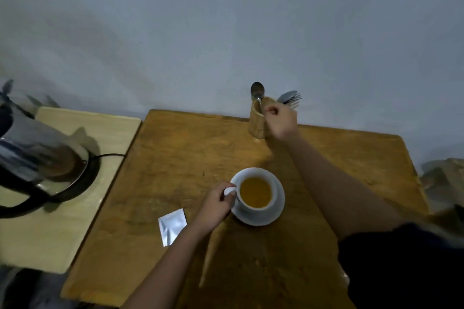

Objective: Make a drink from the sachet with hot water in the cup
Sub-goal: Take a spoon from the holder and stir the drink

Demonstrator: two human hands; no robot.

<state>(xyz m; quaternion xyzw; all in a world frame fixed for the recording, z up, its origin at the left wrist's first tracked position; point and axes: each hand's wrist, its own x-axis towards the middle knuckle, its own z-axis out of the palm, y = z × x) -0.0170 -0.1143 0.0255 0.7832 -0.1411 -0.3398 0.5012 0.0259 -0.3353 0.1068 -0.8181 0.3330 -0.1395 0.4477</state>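
A white cup (272, 189) full of orange-brown drink stands on a white saucer (272, 217) in the middle of the wooden table (180, 158). My left hand (216, 206) pinches the cup's handle from the left. A silver sachet (172, 226) lies flat on the table, just left of my left wrist. At the table's far edge stands a wooden cutlery holder (256, 123). My right hand (281, 120) is at its top, fingers closed around the handle of a spoon (257, 90) whose bowl sticks up above the holder.
More spoons and forks (290, 98) stick out of the holder behind my right hand. A steel electric kettle (35, 158) sits on its black base on a pale side table (82, 206) to the left. A grey wall runs behind both tables.
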